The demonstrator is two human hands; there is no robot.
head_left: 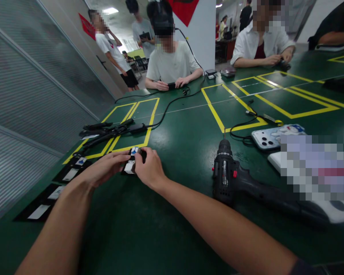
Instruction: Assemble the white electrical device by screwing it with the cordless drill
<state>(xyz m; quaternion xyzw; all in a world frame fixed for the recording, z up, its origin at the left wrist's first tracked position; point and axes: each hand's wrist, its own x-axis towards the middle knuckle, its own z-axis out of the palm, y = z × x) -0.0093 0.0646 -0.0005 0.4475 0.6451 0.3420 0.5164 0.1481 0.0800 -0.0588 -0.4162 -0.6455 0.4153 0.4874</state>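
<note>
Two hands meet on one small black part (133, 162), white label up, blue mark at its far end. Left hand (109, 168): fingers pressed together, tips gripping the part's left side. Right hand (150, 170): curled, thumb and forefinger pinching the right side. The part lies between the hands, touching both, low over the counter (132, 229). Cannot tell whether it rests on the surface or is lifted clear. Its long axis runs away from the body, tipped slightly right. The right hand looks the firmer hold.

Left of the left hand: a row (70, 173) of similar labelled black pieces, running along the counter edge. Beyond both hands: cables (111, 130) across yellow tape (156, 109). Right of the right hand, well apart: drill (232, 179), with bare green between them. Farther right, a phone (272, 138).
</note>
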